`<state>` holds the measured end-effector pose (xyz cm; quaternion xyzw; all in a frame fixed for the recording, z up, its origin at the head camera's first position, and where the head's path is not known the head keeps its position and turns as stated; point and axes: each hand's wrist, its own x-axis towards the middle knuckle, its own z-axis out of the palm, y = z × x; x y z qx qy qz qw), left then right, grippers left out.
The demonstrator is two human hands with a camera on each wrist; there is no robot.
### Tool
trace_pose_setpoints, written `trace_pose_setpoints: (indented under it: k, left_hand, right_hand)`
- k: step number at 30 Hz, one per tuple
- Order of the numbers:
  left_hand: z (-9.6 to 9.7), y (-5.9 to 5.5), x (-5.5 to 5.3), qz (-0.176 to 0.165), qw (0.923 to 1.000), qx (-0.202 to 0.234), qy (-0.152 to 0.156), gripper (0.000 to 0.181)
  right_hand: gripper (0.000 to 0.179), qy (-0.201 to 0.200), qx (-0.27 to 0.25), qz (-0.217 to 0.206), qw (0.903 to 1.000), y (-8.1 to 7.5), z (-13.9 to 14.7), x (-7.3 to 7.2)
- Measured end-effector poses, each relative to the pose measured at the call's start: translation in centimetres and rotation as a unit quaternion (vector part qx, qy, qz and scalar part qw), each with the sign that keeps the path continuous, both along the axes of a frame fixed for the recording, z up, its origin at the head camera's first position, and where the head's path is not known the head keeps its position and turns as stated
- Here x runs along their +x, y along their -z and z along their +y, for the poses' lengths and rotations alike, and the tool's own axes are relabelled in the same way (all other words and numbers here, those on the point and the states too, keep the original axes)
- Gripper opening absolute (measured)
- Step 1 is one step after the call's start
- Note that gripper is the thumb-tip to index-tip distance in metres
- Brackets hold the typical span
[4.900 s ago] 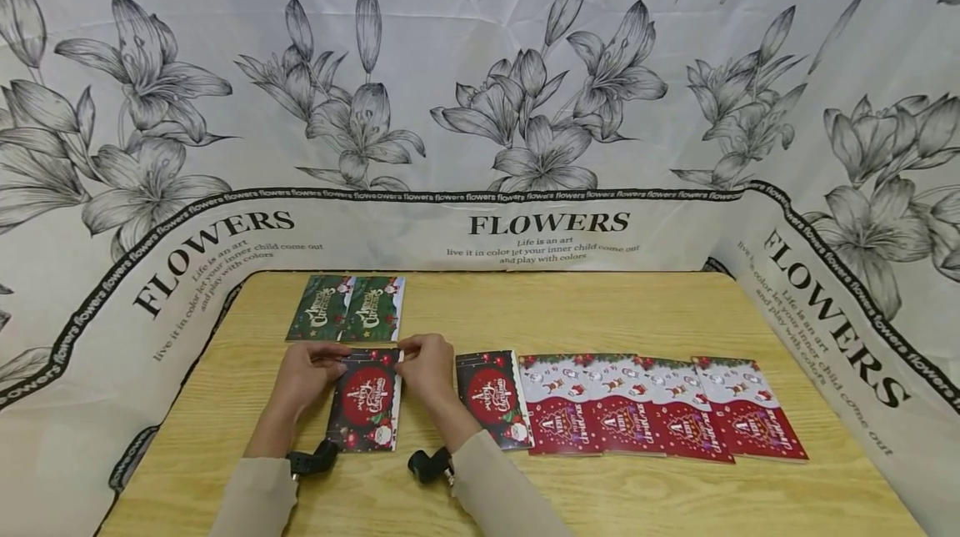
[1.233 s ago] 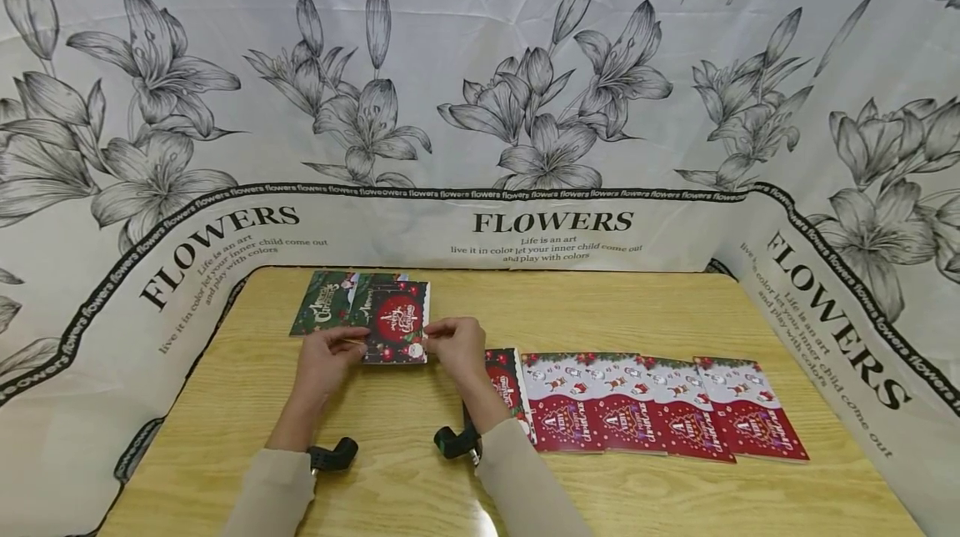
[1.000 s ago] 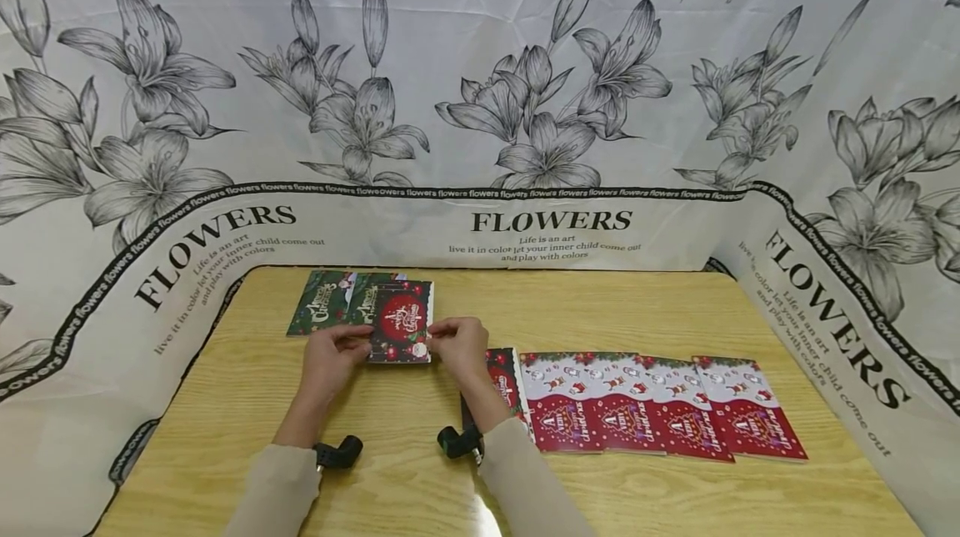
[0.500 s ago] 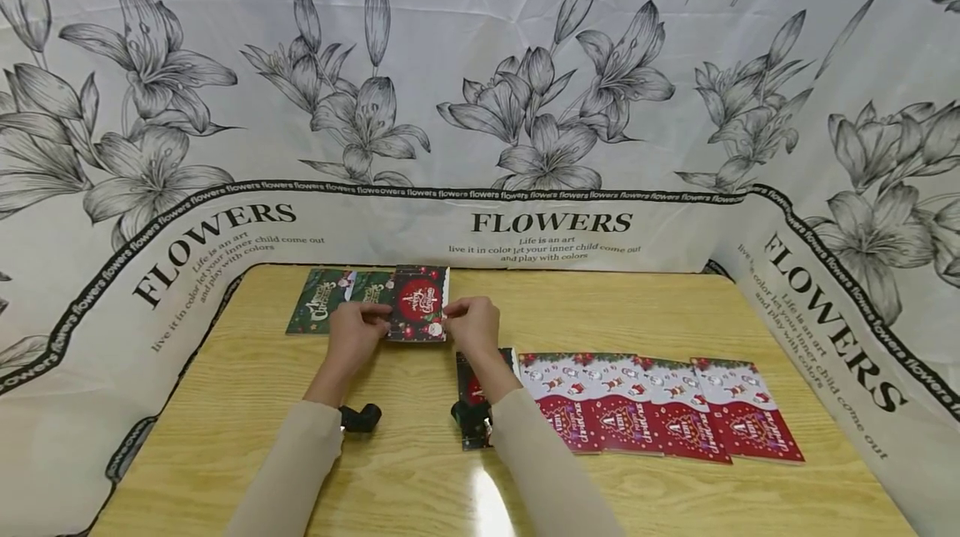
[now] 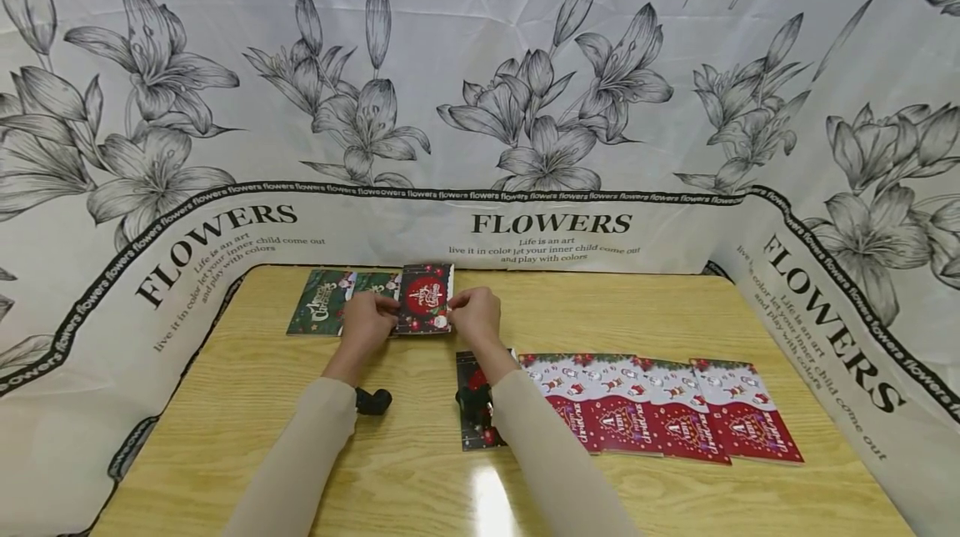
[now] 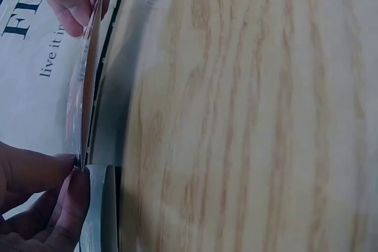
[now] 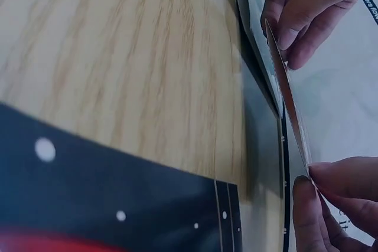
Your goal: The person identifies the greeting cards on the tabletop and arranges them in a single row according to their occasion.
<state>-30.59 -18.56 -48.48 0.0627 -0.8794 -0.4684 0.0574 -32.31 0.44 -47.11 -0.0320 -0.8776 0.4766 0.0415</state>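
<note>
A dark Christmas card (image 5: pixel 425 300) with a red circle is held between both hands near the table's back edge. My left hand (image 5: pixel 368 324) pinches its left edge, and my right hand (image 5: pixel 476 318) pinches its right edge. Seen edge-on in the left wrist view, the card (image 6: pixel 87 87) spans the gap between the two hands. Right beside it on the left lie two green Christmas cards (image 5: pixel 314 304), the nearer one partly covered by my left hand. Under my right forearm is a second dark card (image 5: pixel 472 420), partly hidden by the wrist camera and sleeve.
A row of several red and white Christmas cards (image 5: pixel 686 429) lies overlapped to the right on the wooden table (image 5: pixel 405 470). A flower-printed cloth (image 5: pixel 555 245) walls the table at the back and sides.
Both hands have lifted the dark card from the front of the table and carried it back, then rightward past the green cards. In the last half second it moved slightly further right.
</note>
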Motion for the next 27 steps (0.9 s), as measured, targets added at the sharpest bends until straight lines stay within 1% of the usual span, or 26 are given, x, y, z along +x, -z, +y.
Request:
trace_pose_setpoints:
  k: [4, 8, 14, 18, 27]
  left_hand:
    - [0.4, 0.3, -0.4, -0.005, 0.9999, -0.016, -0.002, 0.018]
    - [0.8, 0.3, -0.5, -0.007, 0.9993, -0.035, -0.006, 0.018]
    - [0.9, 0.3, -0.5, -0.007, 0.9989, -0.046, -0.010, 0.017]
    - [0.8, 0.6, -0.5, 0.001, 0.9985, -0.055, -0.005, 0.016]
    - [0.9, 1.0, -0.6, 0.007, 0.9980, -0.062, 0.001, 0.018]
  right_hand:
    - [0.006, -0.002, 0.003, -0.008, 1.0000, 0.2, 0.2, -0.3]
    - [0.008, -0.002, 0.007, -0.018, 0.9998, 0.5, 0.4, -0.5]
    - [0.009, -0.002, 0.015, -0.034, 0.9993, 0.9, 0.4, -0.7]
    - [0.008, -0.003, 0.020, -0.038, 0.9991, 0.9, 0.3, -0.6]
    - [0.010, -0.003, 0.033, -0.060, 0.9976, 1.1, 0.2, -0.9]
